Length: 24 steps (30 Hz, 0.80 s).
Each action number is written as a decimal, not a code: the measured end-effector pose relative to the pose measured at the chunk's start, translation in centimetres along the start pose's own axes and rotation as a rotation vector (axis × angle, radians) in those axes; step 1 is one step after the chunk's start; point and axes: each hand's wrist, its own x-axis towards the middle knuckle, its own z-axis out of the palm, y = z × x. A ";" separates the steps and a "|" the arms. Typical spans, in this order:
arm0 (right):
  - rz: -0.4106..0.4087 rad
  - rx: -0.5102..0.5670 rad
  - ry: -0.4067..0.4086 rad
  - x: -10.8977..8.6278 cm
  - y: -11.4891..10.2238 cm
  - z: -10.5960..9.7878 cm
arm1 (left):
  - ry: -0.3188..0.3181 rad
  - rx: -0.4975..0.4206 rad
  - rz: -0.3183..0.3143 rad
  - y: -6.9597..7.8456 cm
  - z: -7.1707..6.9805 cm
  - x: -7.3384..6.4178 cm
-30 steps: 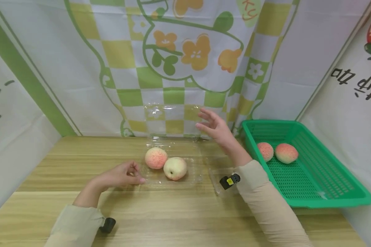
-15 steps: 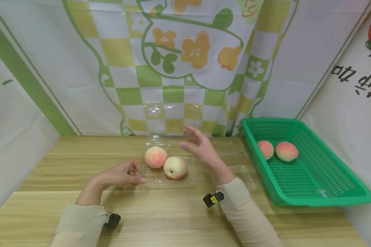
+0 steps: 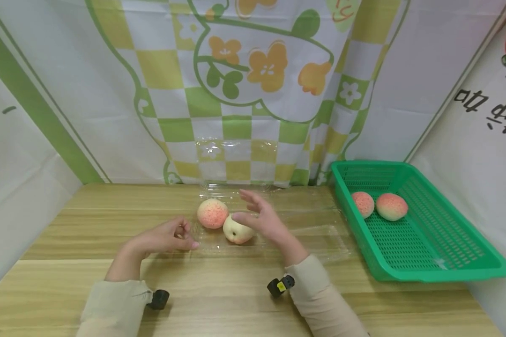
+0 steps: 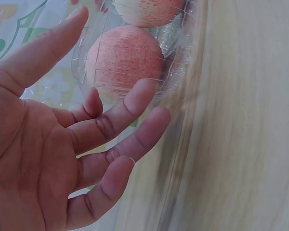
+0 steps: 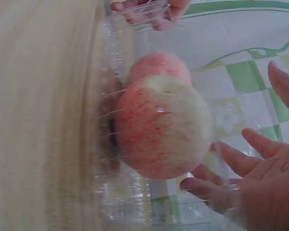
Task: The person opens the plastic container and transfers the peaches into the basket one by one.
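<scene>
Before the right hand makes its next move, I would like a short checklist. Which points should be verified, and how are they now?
1. Lid raised: ok.
2. Pink peach and pale peach inside clear container: ok.
3. Right hand open: ok.
4. Left hand touching the container: cannot tell.
5. Green basket emptied: not ok; left basket peach and right basket peach lie inside.

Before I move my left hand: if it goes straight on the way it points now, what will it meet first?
Your left hand would likely meet the left side of the clear plastic container first, though the gap, if any, is unclear; two peaches lie beyond.
</scene>
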 end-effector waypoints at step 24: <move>0.125 -0.194 -0.148 0.8 1.0 0.7 | -0.024 -0.034 -0.009 -0.4 0.2 0.0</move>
